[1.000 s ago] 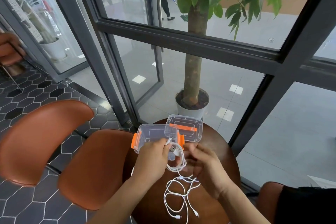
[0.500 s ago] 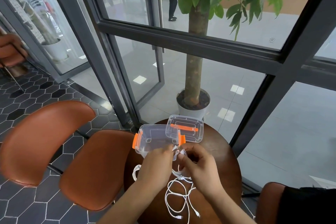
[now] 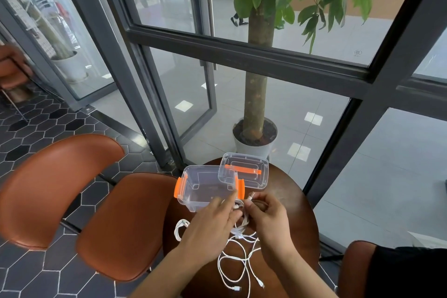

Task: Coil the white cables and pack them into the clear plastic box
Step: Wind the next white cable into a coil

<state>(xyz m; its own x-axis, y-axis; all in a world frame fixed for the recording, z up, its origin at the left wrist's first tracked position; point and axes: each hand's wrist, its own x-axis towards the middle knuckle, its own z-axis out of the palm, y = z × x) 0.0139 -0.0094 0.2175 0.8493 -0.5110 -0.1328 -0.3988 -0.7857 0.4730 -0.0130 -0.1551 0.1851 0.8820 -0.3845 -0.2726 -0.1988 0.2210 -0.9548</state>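
A coiled white cable [image 3: 242, 220] is gripped between my left hand [image 3: 210, 225] and my right hand [image 3: 268, 218], just in front of the clear plastic box [image 3: 193, 189] with orange clips. My right fingers pinch the plug end beside the box's right clip. The box stands open on the round dark wooden table [image 3: 300, 213]. Its clear lid [image 3: 244, 173] with an orange handle leans on the box's far right corner. Loose white cables [image 3: 237, 266] lie tangled on the table between my forearms. Another white cable [image 3: 180, 227] lies left of my left hand.
Two brown leather chairs [image 3: 121, 227] stand left of the table, a third chair back [image 3: 353, 271] at the lower right. A potted tree [image 3: 256, 133] stands behind the glass wall, just beyond the table. The table's edge is close behind the box.
My hands have drawn together and lowered, tightening the cable loop into a small coil. The plug end has passed from above my left hand to my right fingers.
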